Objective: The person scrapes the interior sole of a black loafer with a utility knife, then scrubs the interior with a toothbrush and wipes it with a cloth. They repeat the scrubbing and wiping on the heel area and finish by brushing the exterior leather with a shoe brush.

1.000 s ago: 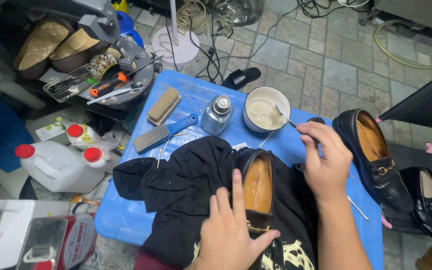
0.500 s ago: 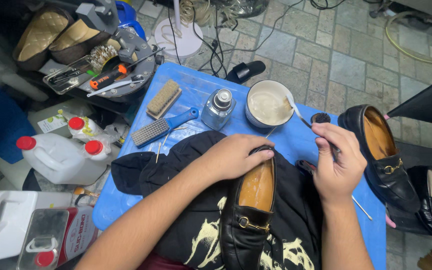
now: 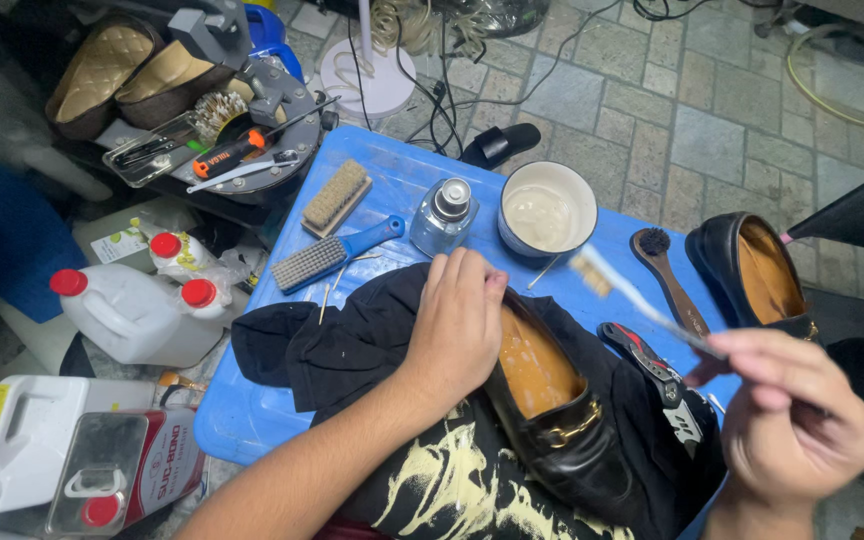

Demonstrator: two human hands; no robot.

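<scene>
My left hand (image 3: 457, 325) lies flat, fingers extended, pressing the heel end of the black loafer (image 3: 542, 410), which sits tilted on the black printed cloth (image 3: 372, 350) over the blue desk (image 3: 252, 400). My right hand (image 3: 802, 425), near right and blurred, pinches a thin brush (image 3: 632, 298), bristles raised above the loafer. Farther off stand a cream-filled bowl (image 3: 545, 208), a glass bottle (image 3: 442, 215) and a blue-handled brush (image 3: 332, 255).

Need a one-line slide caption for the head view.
Left hand steadies black loafer on cloth; right hand lifts small brush.
</scene>
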